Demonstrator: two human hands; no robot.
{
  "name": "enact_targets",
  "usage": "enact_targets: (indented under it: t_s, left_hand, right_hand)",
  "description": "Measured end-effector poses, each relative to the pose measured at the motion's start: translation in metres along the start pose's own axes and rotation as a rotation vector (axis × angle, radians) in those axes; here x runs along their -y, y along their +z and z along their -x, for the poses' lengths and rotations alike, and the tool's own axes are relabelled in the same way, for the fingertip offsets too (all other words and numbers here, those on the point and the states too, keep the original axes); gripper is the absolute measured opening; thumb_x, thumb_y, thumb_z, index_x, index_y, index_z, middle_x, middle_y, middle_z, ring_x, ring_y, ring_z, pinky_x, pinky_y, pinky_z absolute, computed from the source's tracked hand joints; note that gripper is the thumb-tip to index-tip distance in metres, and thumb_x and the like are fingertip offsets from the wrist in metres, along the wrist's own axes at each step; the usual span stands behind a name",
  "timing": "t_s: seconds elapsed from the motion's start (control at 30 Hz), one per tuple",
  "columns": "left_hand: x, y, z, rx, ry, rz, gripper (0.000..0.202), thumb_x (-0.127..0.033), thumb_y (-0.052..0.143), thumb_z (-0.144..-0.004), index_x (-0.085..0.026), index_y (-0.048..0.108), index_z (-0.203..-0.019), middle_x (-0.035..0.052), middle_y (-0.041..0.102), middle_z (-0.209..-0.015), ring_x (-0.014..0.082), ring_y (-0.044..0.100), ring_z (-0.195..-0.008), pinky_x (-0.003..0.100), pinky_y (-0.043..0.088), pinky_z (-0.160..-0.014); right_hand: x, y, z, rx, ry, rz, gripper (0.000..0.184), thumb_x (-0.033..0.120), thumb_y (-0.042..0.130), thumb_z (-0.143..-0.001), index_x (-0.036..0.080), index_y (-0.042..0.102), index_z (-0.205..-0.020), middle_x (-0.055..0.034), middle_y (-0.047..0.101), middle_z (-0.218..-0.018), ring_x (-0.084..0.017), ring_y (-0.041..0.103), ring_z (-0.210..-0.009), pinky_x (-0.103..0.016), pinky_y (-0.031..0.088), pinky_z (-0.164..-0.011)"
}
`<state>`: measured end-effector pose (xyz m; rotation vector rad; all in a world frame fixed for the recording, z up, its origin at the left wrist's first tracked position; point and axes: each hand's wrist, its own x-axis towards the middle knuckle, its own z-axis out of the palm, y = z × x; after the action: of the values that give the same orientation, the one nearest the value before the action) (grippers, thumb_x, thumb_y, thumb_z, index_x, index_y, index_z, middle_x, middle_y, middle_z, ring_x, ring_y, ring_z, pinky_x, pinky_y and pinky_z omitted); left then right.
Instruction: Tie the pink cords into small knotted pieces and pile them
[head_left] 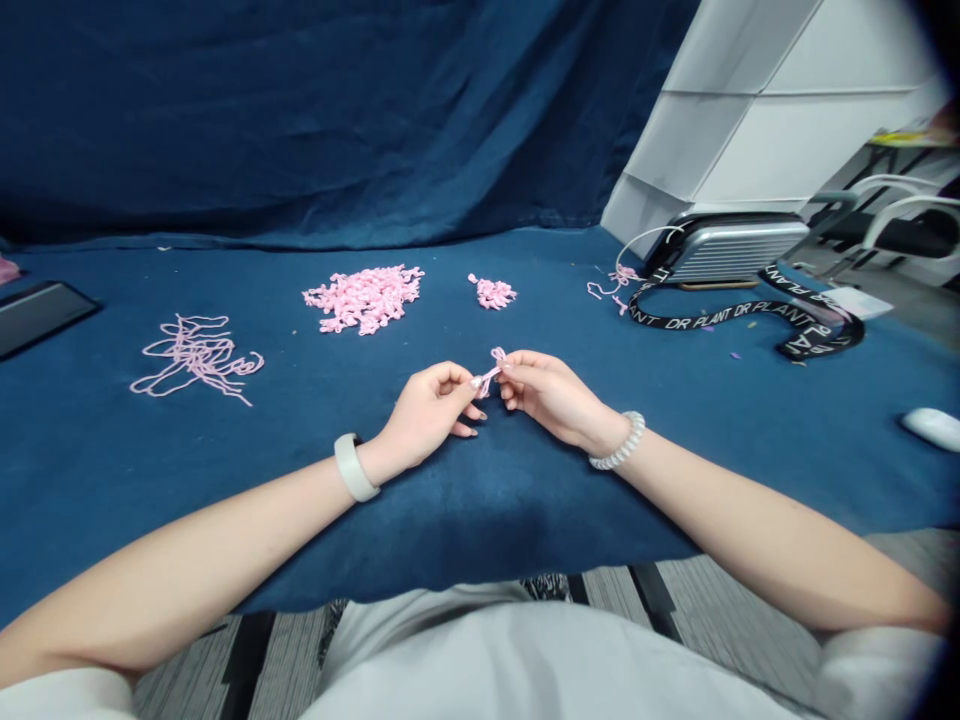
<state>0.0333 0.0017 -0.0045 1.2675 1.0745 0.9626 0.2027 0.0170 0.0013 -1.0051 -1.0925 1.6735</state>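
1. The left hand (431, 410) is closed at thumb and index finger, and the yarn (490, 377) is pinched at its tips; the other fingers are loosely curled.
2. The right hand (551, 393) is likewise closed in a pinch, with the yarn gripped between thumb and index finger and the remaining fingers bent beneath.
3. The yarn is held in the narrow gap between both sets of fingertips, just right of the left hand's and just left of the right hand's; a small loop is raised above the pinch.
4. A pale band (354, 468) is worn on the left wrist and a coil (621, 442) on the right.
5. Straight beyond the hands, a small pile (495, 294) of pink pieces is set on the blue cloth (465, 520).
6. Left of it, a larger pile (367, 300) is heaped.
7. Farther left, loose strands (199, 360) are spread in a tangle, well apart from the left hand.
8. To the right, a lettered strap (731, 316) is laid in a curve before a silver case (739, 250).
9. At the far right, a mouse (934, 428) is partly seen; at the left edge, a dark tablet (45, 315) is cut off.
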Motion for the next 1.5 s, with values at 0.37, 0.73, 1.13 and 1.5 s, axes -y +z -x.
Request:
enact_targets:
  t_s: [0.37,0.73,1.13,1.5]
  left_hand:
    - [0.001,0.001,0.001,0.000,0.046,-0.044,0.027,-0.041,0.057,-0.081,-0.014,0.057,-0.083,0.0024,0.059,-0.070,0.0130,0.061,-0.068,0.022,0.056,-0.050]
    - [0.003,-0.003,0.004,-0.176,0.242,-0.144,0.026,-0.040,0.045,-0.088,-0.016,0.055,-0.084,0.0032,0.057,-0.085,0.0133,0.057,-0.078,0.024,0.057,-0.059]
    - [0.005,-0.002,0.010,-0.119,0.571,-0.445,0.015,-0.026,0.050,-0.087,-0.017,0.059,-0.080,0.0062,0.057,-0.096,0.0157,0.055,-0.091,0.026,0.047,-0.074]
    - [0.003,-0.003,0.008,-0.129,0.471,-0.377,0.021,-0.030,0.048,-0.088,-0.016,0.057,-0.075,0.0042,0.056,-0.086,0.0140,0.053,-0.079,0.026,0.045,-0.071]
  right_hand:
    - [-0.005,0.007,0.004,0.071,-0.133,0.457,0.023,0.037,0.062,-0.077,0.014,0.064,-0.078,-0.0031,0.063,-0.075,-0.010,0.052,-0.065,-0.025,0.044,-0.063]
    - [0.028,-0.040,-0.003,0.104,-0.161,1.025,0.010,0.023,0.054,-0.081,0.015,0.059,-0.085,0.0002,0.061,-0.063,-0.011,0.054,-0.056,-0.024,0.041,-0.058]
    - [0.014,-0.001,0.015,0.216,-0.530,0.882,0.027,0.029,0.059,-0.081,0.018,0.060,-0.106,-0.0066,0.064,-0.108,-0.018,0.059,-0.100,-0.034,0.043,-0.092]
    - [0.003,0.010,0.014,0.191,-0.095,0.406,0.024,0.038,0.058,-0.081,0.015,0.054,-0.077,0.0054,0.046,-0.058,-0.005,0.041,-0.050,-0.020,0.035,-0.050]
